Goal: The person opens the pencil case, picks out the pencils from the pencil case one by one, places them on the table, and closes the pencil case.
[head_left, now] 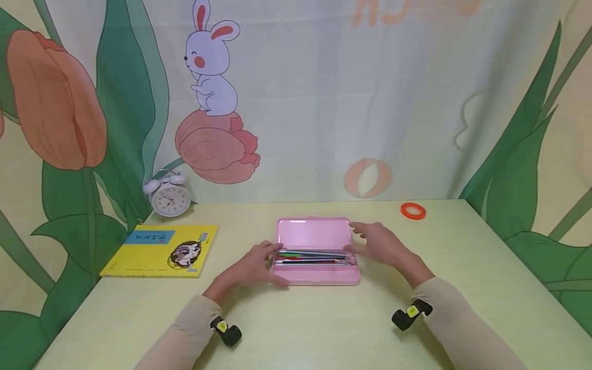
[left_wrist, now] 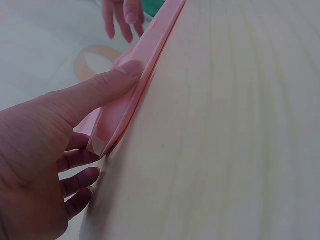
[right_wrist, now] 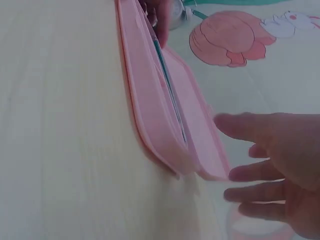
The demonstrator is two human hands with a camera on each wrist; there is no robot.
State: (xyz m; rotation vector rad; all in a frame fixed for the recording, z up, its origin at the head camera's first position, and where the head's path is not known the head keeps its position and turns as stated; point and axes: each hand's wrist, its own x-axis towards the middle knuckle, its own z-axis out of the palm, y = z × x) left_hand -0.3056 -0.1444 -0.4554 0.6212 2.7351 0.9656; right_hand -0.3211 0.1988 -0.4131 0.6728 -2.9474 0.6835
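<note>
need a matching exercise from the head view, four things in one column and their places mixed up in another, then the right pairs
Column 1
1. Pencils
2. Clock
3. Ring
4. Book

Column 2
A. Standing at the back left
B. Lying at the back right
C. Lying flat, nearer the person than what stands at the back left
D. Inside the open pink case

Right pairs: 1-D, 2-A, 3-B, 4-C
</note>
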